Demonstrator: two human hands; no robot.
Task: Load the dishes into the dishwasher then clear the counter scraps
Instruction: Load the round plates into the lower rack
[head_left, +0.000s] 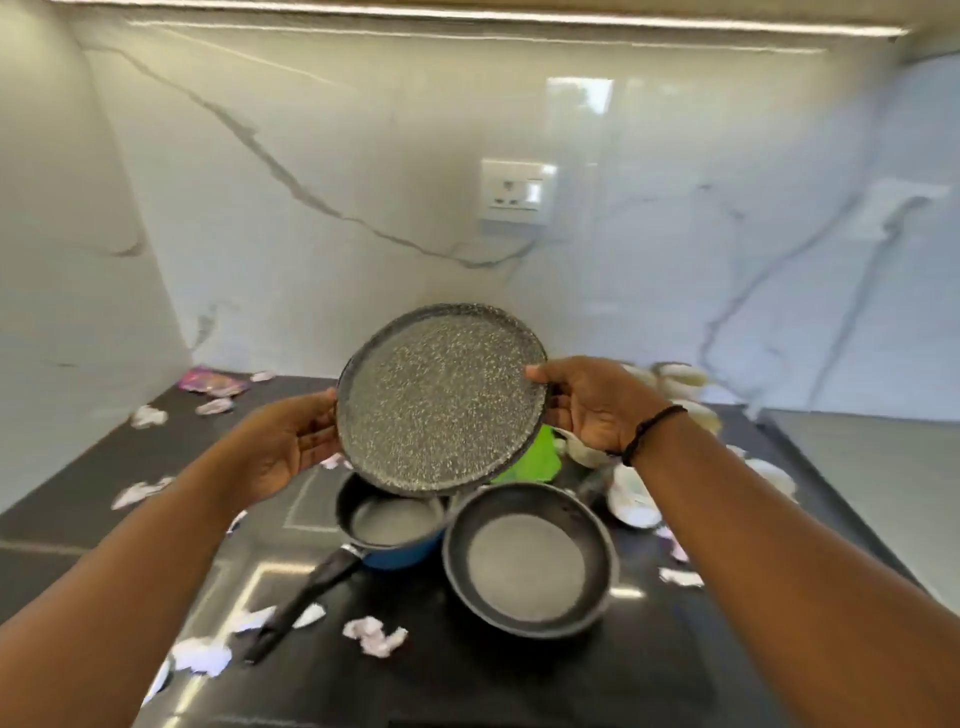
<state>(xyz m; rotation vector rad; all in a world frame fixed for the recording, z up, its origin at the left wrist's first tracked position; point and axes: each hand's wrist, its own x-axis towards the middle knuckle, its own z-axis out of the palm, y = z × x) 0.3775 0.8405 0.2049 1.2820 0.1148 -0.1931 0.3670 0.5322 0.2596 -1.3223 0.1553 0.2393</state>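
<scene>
Black countertop (130, 467) carries a dark frying pan (527, 558), with a blue saucepan (389, 525) just left of it, touching. Speckled grey plate (441, 400) is held tilted in the air above both pans, left hand (291, 441) and right hand (592, 405) gripping its opposite rims. Crumpled paper scraps (374, 635) lie scattered around the pans.

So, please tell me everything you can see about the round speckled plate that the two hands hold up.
The round dark grey speckled plate has a low raised rim and looks like stoneware or coated metal. It seems empty, and it is tilted with its upper face toward the camera, lifted above the blue saucepan. The left hand holds its left edge and the right hand pinches its right edge, thumb on the rim.
</scene>
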